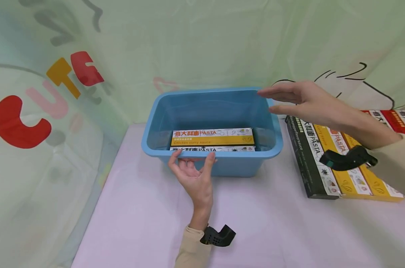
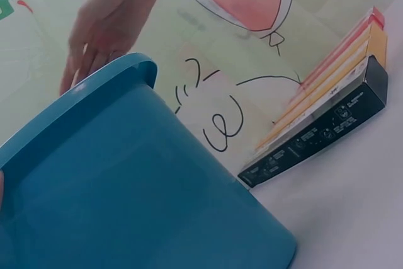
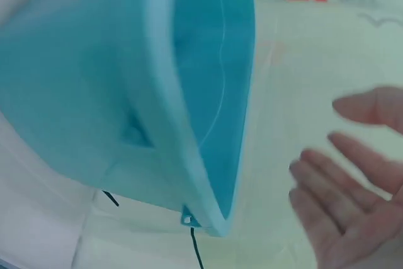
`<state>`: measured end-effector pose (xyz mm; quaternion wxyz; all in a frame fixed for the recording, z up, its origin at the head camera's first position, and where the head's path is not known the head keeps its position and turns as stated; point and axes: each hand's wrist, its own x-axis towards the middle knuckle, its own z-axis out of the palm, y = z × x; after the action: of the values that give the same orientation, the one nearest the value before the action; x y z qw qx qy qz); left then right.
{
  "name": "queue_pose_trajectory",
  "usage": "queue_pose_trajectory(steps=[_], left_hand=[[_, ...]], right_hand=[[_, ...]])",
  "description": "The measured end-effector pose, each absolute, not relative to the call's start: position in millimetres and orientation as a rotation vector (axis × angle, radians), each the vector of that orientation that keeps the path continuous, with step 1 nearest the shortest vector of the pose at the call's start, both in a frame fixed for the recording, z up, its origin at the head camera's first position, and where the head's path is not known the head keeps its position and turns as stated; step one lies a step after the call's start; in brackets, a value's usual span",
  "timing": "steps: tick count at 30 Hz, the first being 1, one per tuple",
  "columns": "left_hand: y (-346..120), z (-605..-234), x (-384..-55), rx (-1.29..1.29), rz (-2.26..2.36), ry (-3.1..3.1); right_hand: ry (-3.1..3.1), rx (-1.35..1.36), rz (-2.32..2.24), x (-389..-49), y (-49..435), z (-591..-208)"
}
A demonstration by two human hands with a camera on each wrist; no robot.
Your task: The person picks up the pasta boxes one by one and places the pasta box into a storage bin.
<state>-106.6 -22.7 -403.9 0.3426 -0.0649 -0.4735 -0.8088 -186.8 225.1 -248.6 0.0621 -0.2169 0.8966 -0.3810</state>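
Note:
A blue plastic bin (image 1: pixel 237 163) stands on the table, its opening toward me. My left hand (image 1: pixel 195 178) holds its front rim from below, palm up, with thumb and index fingertips at the rim. My right hand (image 1: pixel 306 98) hovers at the bin's right end, fingers extended and nothing in them; the right wrist view shows this hand (image 3: pixel 352 200) beside the rim with fingers apart. Inside the bin lies a yellow and white pasta box (image 1: pixel 212 139) marked chicken curry sauce. Before it, a second pasta box (image 1: pixel 219 149) is mostly hidden by the front wall.
To the bin's right several pasta boxes (image 1: pixel 347 178) lie side by side, with a black-sided one (image 1: pixel 306 160) nearest the bin; my right forearm covers part of them. A printed curtain (image 1: pixel 215 44) hangs close behind. Pale cloth (image 1: pixel 249 223) covers the table.

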Motion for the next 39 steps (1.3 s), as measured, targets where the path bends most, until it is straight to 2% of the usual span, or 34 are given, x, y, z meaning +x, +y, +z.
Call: queue_pose_trajectory(steps=[6, 9, 16, 26, 31, 39], left_hand=[[-23.2, -403.9, -107.9, -0.166, -2.097, -1.238], [-22.8, -404.3, -107.5, -0.163, -2.106, -1.240], [-23.1, -403.7, -106.8, -0.158, -2.111, -1.236], [-22.7, -406.4, -108.1, -0.164, -2.118, -1.232], [-22.3, -406.0, -107.6, -0.168, -2.116, -1.232], [-21.1, -405.8, -107.3, -0.162, -2.113, -1.229]], right_hand=[[2.817, -0.562, -1.203, -141.0, 243.2, -277.4], [2.827, -0.548, -1.277, -116.9, 251.1, -302.8], [2.890, -0.290, -1.316, -75.4, 267.3, -368.2], [2.852, 0.315, -1.392, -55.6, 296.9, -424.0], [2.836, 0.369, -1.426, -48.3, 303.2, -442.4], [2.871, 0.345, -1.410, -41.0, 299.8, -445.7]])
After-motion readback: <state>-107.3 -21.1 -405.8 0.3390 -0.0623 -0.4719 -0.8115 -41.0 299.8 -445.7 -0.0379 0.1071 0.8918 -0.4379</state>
